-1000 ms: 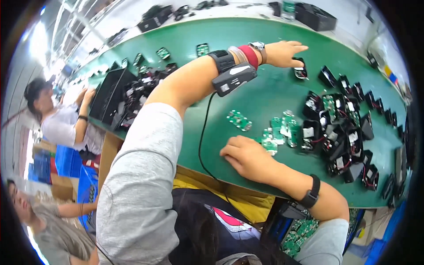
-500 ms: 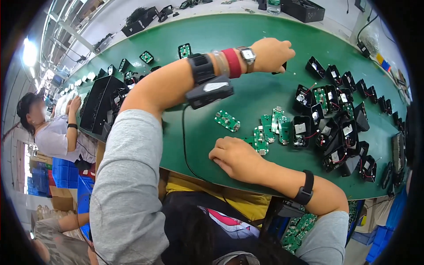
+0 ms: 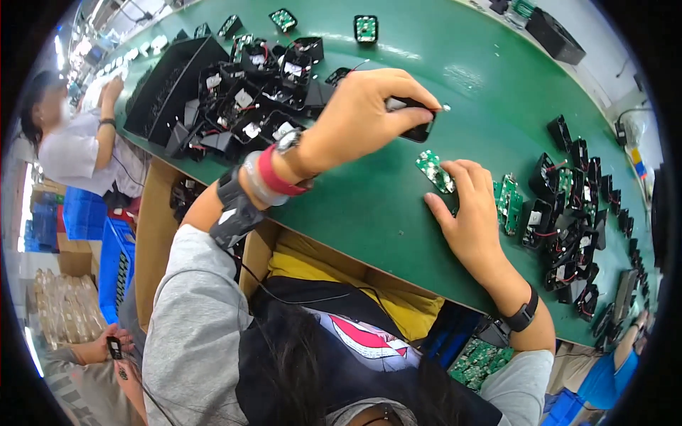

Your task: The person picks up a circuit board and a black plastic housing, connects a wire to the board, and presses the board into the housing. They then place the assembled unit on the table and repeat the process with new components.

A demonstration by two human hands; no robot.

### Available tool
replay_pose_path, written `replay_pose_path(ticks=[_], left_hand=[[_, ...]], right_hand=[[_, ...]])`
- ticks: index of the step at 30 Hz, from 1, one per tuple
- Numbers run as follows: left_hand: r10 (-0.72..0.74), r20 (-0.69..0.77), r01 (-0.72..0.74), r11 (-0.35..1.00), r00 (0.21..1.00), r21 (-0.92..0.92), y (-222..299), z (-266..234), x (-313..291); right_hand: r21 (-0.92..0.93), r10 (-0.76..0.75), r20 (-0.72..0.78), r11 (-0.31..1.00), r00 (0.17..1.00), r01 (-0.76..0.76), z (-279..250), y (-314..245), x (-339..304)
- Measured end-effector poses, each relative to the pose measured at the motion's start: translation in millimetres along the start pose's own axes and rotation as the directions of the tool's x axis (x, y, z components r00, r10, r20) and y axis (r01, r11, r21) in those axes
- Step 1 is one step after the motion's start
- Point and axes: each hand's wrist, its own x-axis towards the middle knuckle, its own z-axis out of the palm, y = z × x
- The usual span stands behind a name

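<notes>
My left hand (image 3: 376, 117) pinches a small black plastic housing (image 3: 419, 130) between thumb and fingers, above the green table. A loose green circuit board (image 3: 435, 171) lies just to the right of and nearer than that housing. At the board's right edge is my right hand (image 3: 469, 206), its thumb and fingers spread and the fingertips touching or very close to the board. More green circuit boards (image 3: 509, 204) lie beside the right hand, partly hidden by it.
Black housings with wires crowd the table (image 3: 369, 241) at left, by a large black bin (image 3: 170, 89). Another cluster of black housings (image 3: 568, 227) stands at right. A board in a black housing (image 3: 366, 28) lies at the far side. A co-worker (image 3: 71, 135) sits at left.
My left hand has come back from the far side of the table with the black housing. My right hand has moved to the loose board, its fingers now spread. The view has turned.
</notes>
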Motion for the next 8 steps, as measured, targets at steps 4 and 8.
replay_pose_path(ticks=[4,8], left_hand=[[0.032,0.052,-0.033,0.999,0.998,0.011,-13,19,-17],[-0.009,0.125,0.019,0.997,0.992,-0.073,-22,23,-26]], right_hand=[[-0.111,0.062,0.112,0.993,0.992,-0.05,0,12,2],[0.008,0.271,0.132,0.961,0.953,-0.275,-2,8,4]])
